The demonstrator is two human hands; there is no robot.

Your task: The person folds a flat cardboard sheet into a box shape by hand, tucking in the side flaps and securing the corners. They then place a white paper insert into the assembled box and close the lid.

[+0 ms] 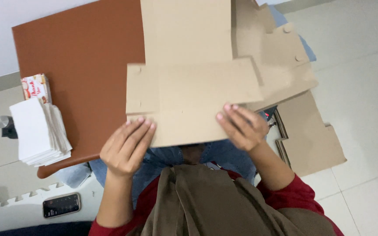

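1. Head view: the left hand (125, 148) lies flat, fingers together, pressing the near edge of a flat die-cut cardboard box blank (193, 91); it grasps nothing.
2. The right hand (243, 126) rests fingers-down on the same near edge, open, not closed around it.
3. The blank lies half on a brown table (79, 61), overhanging the person's lap.
4. A stack of white sheets (38, 133) sits at the table's left edge; more cardboard blanks (311, 140) lie on the floor; a phone (61, 205) lies lower left.
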